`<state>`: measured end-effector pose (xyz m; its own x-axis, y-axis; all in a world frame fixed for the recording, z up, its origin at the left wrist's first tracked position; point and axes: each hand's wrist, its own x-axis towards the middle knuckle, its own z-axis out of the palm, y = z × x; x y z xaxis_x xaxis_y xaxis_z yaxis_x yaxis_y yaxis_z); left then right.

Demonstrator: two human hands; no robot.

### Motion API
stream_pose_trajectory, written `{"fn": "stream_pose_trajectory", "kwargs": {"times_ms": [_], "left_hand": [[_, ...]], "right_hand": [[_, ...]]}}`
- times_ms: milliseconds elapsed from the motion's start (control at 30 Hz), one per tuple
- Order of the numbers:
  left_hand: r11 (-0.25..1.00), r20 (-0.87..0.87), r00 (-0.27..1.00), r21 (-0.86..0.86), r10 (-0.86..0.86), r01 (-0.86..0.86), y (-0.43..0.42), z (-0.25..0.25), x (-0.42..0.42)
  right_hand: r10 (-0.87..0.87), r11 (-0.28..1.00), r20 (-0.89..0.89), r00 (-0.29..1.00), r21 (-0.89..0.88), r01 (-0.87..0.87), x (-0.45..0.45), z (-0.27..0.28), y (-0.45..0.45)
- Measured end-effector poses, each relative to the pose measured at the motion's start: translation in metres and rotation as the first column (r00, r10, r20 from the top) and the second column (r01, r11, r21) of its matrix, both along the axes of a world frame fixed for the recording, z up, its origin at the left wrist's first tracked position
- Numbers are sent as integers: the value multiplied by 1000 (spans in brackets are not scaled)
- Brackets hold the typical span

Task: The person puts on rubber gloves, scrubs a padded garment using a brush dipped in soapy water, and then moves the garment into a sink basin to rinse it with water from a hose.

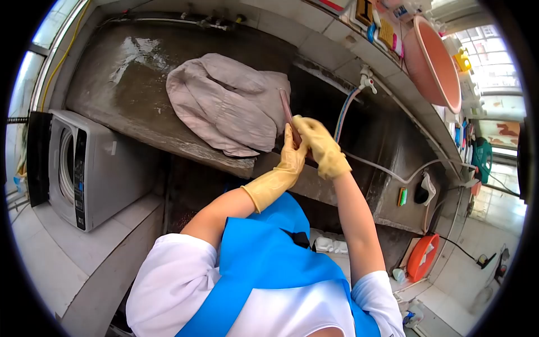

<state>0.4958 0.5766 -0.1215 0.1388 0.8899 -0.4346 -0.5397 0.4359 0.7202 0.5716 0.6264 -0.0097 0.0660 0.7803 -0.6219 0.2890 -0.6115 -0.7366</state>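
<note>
Yellow rubber gloves cover both my hands, which meet over the front edge of the stone sink counter. A long, thin reddish-brown stick-like tool (286,106) points up and away from them, and its exact kind does not show. My left hand (292,154) is closed round its lower part. Beside it, my right hand (320,146) has its fingers curled over the tool, slightly blurred. Just left of the tool's upper part, a crumpled beige-pink garment (222,104) lies on the counter. The tool's lower end is hidden by the gloves.
A dark sink basin (314,92) lies ahead, with a tap (367,80) and striped hose. Left stands a grey washing machine (112,163). A pink basin (432,64) tops the ledge at upper right. A scrub sponge (402,196) and red basin (422,258) are at right.
</note>
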Motion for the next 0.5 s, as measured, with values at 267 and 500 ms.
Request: {"fn": "stream_pose_trajectory", "kwargs": {"times_ms": [267,500], "left_hand": [[969,73,967,-33,-244,247,12,24,-60],[760,53,773,-152,-633,632,59,18,-116]], "right_hand": [[122,960,-167,978,-232,-159,-19,-17,22],[179,947,-280,943,-213,-243,-17,-10,31]]}}
